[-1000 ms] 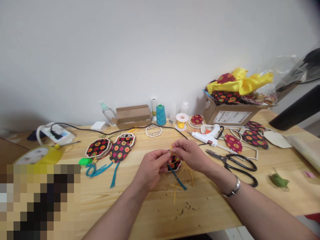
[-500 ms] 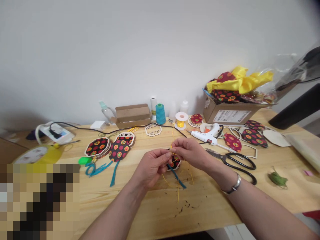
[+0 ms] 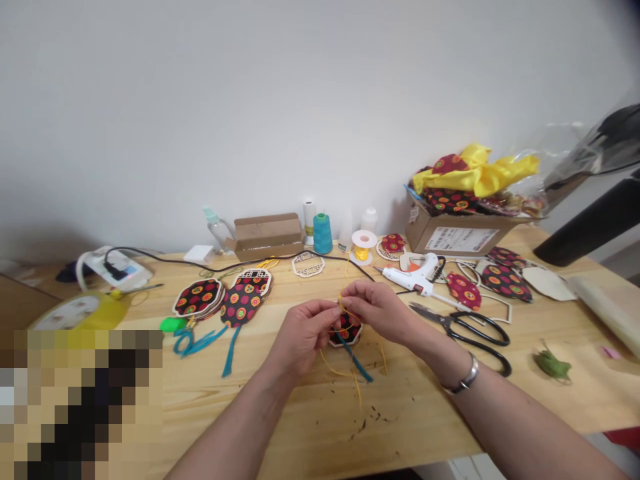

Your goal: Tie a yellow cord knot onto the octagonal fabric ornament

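Note:
Thin yellow cord [image 3: 356,383] is pinched between the fingertips of my left hand [image 3: 307,330] and my right hand [image 3: 375,307], which meet over the middle of the table. Loose ends of the cord trail down toward me. Just below my fingers lies a dark, flower-patterned ornament [image 3: 349,331] with a pale rim and a teal tassel [image 3: 359,363]; my left hand hides part of it. Behind my hands stands a white spool [image 3: 364,241] of yellow cord. The exact knot or loop at my fingertips is too small to make out.
Black-handled scissors [image 3: 465,327] and a white glue gun [image 3: 417,275] lie to the right. Stacked patterned ornaments [image 3: 199,298] sit on the left. A teal thread cone [image 3: 323,233] stands at the back, near a cardboard box [image 3: 453,233] of fabric. Green cord [image 3: 551,365] lies far right.
My hands stay together with the cord between them, the fingers shifting slightly. More of the ornament beneath shows now. The whole view has tilted a little.

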Available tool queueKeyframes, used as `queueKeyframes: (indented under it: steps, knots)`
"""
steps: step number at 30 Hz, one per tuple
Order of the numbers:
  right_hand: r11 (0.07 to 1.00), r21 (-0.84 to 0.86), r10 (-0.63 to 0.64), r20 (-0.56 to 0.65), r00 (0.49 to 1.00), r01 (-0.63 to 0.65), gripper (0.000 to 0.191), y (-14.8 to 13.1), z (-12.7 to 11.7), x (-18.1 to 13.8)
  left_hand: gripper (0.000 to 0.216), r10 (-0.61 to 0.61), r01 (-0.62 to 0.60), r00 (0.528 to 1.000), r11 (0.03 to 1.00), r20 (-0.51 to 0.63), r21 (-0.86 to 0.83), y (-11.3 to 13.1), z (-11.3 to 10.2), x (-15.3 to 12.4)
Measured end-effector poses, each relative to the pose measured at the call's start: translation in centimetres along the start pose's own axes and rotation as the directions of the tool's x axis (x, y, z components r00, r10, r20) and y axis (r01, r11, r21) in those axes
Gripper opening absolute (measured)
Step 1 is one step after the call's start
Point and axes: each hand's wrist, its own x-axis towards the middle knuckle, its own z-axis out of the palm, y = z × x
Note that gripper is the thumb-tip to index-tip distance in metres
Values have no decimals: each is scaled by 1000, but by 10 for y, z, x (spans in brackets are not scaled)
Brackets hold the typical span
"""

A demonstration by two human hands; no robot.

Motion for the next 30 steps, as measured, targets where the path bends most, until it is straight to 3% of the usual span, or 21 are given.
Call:
queueKeyframes:
  steps: [4, 8, 11, 16, 19, 22, 25, 28, 30]
  knots:
    - [942, -329, -62, 16, 998, 63, 29, -10, -14, -1, 19, 35, -35, 998, 999, -42, 3, -2, -2, 3]
    - [797, -602, 38, -30, 999, -48, 30, -25, -20, -9, 19, 52, -51, 995, 999, -87, 10, -3, -1, 3]
    - [738, -671, 8, -101, 995, -74, 29, -28, -11, -16, 19, 72, -68, 991, 997, -114, 38, -2, 0, 3]
    - [736, -675, -168, -102, 981, 56, 23, -16, 12, -25, 20, 85, -81, 989, 996, -125, 36, -1, 0, 4]
    - [633, -749, -315, -17, 949, 197, 17, -5, 22, -28, 21, 52, -54, 988, 999, -144, -5, -1, 1, 4]
    - [425, -836, -447, 138, 884, 346, 14, 3, 31, -31, 21, 1, -10, 992, 998, -128, -66, -1, 0, 3]
    - [234, -856, -484, 308, 819, 460, 17, 5, 38, -34, 22, -25, 20, 998, 995, -49, -99, -2, -1, 3]
    - [165, -817, -486, 421, 766, 553, 20, 1, 41, -38, 21, -13, 9, 1000, 989, -27, -146, -4, -3, 4]
    - [190, -740, -514, 485, 707, 645, 18, -3, 39, -39, 17, -6, -4, 998, 986, -58, -168, -5, -4, 4]
